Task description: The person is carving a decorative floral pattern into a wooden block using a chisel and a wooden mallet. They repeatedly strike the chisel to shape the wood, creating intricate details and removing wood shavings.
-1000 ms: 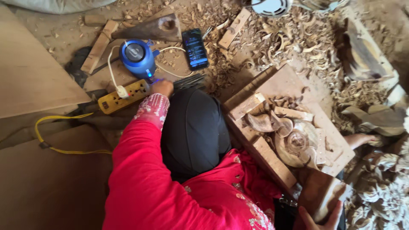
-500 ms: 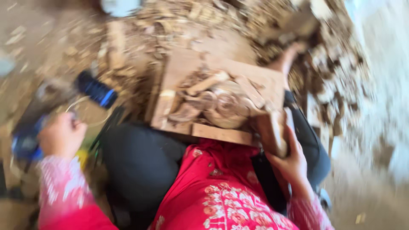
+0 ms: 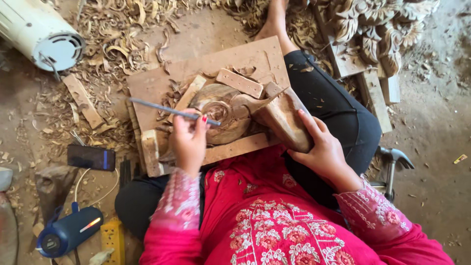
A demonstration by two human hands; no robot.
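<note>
The left hand (image 3: 189, 140) is closed around a thin metal chisel (image 3: 171, 112), whose shaft runs out toward ten o'clock while its tip meets the carved scroll (image 3: 221, 115) on the wooden board (image 3: 196, 73) across the lap. At three o'clock, the right hand (image 3: 321, 147) grips a wooden mallet (image 3: 282, 115). A phone (image 3: 91, 157) lies on the floor at nine o'clock.

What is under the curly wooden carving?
A flat wooden board lies under the carving, with small wood blocks around it. The board rests on the person's lap; what is beneath its middle is hidden.
</note>
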